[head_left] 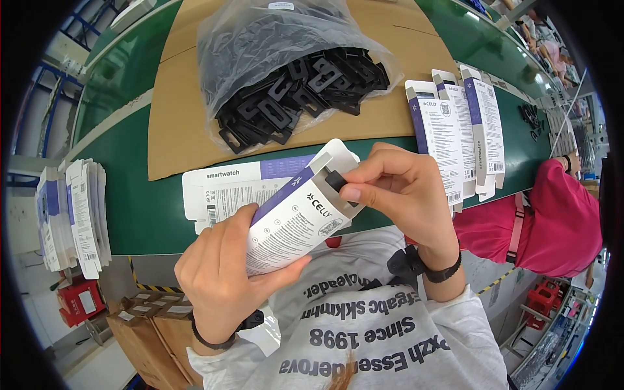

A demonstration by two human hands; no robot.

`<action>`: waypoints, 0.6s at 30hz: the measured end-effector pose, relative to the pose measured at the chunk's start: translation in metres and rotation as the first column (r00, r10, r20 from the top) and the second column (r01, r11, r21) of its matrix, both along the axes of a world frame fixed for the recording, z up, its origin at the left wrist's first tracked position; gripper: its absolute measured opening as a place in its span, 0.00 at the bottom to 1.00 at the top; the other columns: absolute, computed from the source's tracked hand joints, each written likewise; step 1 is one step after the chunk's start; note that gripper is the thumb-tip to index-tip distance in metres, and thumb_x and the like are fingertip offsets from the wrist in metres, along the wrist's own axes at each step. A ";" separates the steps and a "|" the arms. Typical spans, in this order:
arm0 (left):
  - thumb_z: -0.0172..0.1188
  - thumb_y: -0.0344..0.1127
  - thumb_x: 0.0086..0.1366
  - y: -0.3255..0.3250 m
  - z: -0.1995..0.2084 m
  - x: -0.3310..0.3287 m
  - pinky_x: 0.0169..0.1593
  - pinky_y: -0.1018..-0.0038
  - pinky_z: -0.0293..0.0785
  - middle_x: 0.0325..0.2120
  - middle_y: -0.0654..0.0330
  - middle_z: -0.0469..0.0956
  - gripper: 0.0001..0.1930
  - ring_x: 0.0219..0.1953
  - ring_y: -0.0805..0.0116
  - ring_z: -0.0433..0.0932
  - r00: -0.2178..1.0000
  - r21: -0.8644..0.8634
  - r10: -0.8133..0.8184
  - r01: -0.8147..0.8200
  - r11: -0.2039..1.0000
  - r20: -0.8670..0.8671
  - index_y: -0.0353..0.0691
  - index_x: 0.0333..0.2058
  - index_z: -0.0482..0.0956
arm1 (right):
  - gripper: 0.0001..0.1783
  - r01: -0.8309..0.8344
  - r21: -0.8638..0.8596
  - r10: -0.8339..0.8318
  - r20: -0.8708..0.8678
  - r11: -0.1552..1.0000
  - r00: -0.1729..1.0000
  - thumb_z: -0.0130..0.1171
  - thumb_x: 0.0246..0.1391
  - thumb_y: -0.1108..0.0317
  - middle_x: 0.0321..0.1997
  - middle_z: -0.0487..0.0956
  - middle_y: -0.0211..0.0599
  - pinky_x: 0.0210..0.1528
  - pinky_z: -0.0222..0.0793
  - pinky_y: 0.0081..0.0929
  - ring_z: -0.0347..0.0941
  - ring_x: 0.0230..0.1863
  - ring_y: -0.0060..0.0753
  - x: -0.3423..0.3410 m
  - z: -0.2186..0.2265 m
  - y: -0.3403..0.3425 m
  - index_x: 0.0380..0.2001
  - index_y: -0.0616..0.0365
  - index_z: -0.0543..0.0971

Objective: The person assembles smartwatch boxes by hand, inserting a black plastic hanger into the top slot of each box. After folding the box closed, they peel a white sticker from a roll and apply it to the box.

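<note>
My left hand (224, 270) wraps round a white and purple carton (286, 237), tilted in front of my chest with its upper end flaps raised. At that end, my right hand (406, 188) pinches a black plastic piece (336, 181) between thumb and fingertips. The piece sits partly in the carton's mouth, so its lower part is hidden. Behind the held carton, a flattened carton (224, 195) of the same colours lies on the green table. Farther off, a clear plastic bag (253, 45) spills a heap of black plastic pieces (312, 84) with slots.
Brown cardboard (175, 117) lies under the bag. Several open cartons (448, 130) stand at the right, near loose black pieces (533, 120). Flattened cartons (81, 214) are stacked at the left edge. A person in pink (552, 227) is close on the right.
</note>
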State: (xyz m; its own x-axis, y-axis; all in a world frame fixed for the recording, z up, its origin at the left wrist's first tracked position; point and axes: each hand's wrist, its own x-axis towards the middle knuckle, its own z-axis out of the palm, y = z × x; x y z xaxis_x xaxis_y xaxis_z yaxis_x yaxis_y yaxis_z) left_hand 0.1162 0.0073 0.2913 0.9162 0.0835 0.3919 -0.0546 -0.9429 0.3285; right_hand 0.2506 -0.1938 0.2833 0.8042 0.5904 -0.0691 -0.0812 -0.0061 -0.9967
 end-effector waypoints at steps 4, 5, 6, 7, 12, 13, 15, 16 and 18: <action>0.79 0.53 0.39 0.003 0.010 -0.002 0.29 0.69 0.77 0.26 0.54 0.80 0.35 0.26 0.59 0.80 0.998 0.040 -0.030 0.028 0.999 0.049 0.32 0.40 0.79 | 0.13 -0.051 0.060 0.049 0.040 0.997 0.998 0.68 0.49 0.82 0.38 0.77 0.33 0.44 0.77 0.21 0.78 0.44 0.27 0.003 0.006 0.001 0.39 0.67 0.81; 0.77 0.54 0.42 0.006 0.010 0.000 0.26 0.69 0.76 0.24 0.55 0.78 0.35 0.23 0.60 0.79 0.996 0.085 -0.046 0.039 0.996 0.078 0.31 0.40 0.79 | 0.17 0.006 0.103 -0.006 0.004 0.995 1.000 0.67 0.49 0.82 0.41 0.77 0.34 0.45 0.77 0.22 0.78 0.47 0.28 0.001 0.002 0.003 0.44 0.66 0.79; 0.76 0.54 0.43 0.006 0.009 -0.002 0.25 0.69 0.76 0.24 0.54 0.78 0.34 0.22 0.60 0.78 0.995 0.086 -0.068 0.062 0.994 0.072 0.29 0.40 0.78 | 0.22 0.057 0.151 -0.052 -0.032 0.987 0.998 0.67 0.49 0.82 0.44 0.77 0.35 0.46 0.77 0.23 0.77 0.50 0.30 0.000 0.000 0.006 0.49 0.65 0.77; 0.76 0.54 0.43 0.006 0.009 -0.003 0.25 0.70 0.75 0.25 0.55 0.79 0.34 0.22 0.61 0.78 0.993 0.073 -0.086 0.081 0.994 0.079 0.30 0.40 0.79 | 0.26 0.029 0.124 -0.025 -0.039 0.992 0.999 0.66 0.50 0.82 0.47 0.78 0.36 0.48 0.76 0.24 0.76 0.52 0.31 -0.001 -0.001 0.005 0.54 0.65 0.74; 0.76 0.58 0.40 0.001 0.003 0.001 0.26 0.72 0.76 0.21 0.59 0.79 0.33 0.21 0.65 0.80 0.987 0.102 -0.077 0.063 0.993 0.144 0.37 0.37 0.80 | 0.23 -0.257 0.080 0.268 -0.202 0.963 0.942 0.63 0.54 0.81 0.48 0.81 0.40 0.51 0.75 0.26 0.76 0.50 0.27 0.016 -0.013 -0.026 0.54 0.73 0.73; 0.76 0.58 0.41 0.000 0.003 -0.001 0.26 0.73 0.76 0.22 0.59 0.79 0.33 0.21 0.65 0.80 0.988 0.097 -0.095 0.084 0.992 0.119 0.37 0.37 0.80 | 0.23 -0.242 0.073 0.251 -0.192 0.968 0.949 0.62 0.54 0.82 0.48 0.81 0.41 0.51 0.75 0.26 0.77 0.48 0.27 0.014 -0.009 -0.026 0.54 0.73 0.73; 0.75 0.59 0.41 -0.002 0.003 -0.005 0.27 0.74 0.77 0.23 0.59 0.80 0.34 0.22 0.67 0.81 0.992 0.104 -0.103 0.095 0.990 0.073 0.36 0.39 0.80 | 0.22 -0.211 0.054 0.218 -0.178 0.976 0.960 0.61 0.54 0.83 0.47 0.81 0.42 0.51 0.75 0.23 0.78 0.47 0.26 0.010 -0.012 -0.024 0.53 0.73 0.73; 0.75 0.59 0.41 -0.002 0.003 -0.005 0.27 0.74 0.77 0.23 0.59 0.80 0.34 0.22 0.67 0.81 0.992 0.122 -0.095 0.083 0.989 0.089 0.36 0.39 0.80 | 0.22 -0.191 0.013 0.191 -0.154 0.981 0.969 0.61 0.55 0.82 0.47 0.81 0.41 0.50 0.75 0.22 0.78 0.47 0.25 0.007 -0.011 -0.020 0.54 0.73 0.73; 0.75 0.59 0.41 -0.003 0.000 -0.004 0.28 0.74 0.78 0.23 0.59 0.80 0.35 0.23 0.66 0.82 0.998 0.131 -0.058 0.053 0.990 0.033 0.35 0.39 0.79 | 0.21 -0.141 0.033 0.144 -0.104 0.989 0.984 0.62 0.54 0.82 0.45 0.82 0.39 0.50 0.75 0.22 0.79 0.45 0.25 0.005 -0.017 -0.012 0.53 0.71 0.75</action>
State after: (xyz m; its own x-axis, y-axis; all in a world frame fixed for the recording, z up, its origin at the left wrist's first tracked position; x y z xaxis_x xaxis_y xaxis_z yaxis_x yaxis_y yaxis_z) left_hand 0.1127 0.0045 0.2916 0.9027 -0.0210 0.4298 -0.1178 -0.9727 0.2001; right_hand 0.2560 -0.2054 0.2666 0.7008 0.7008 -0.1330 -0.1862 -0.0002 -0.9825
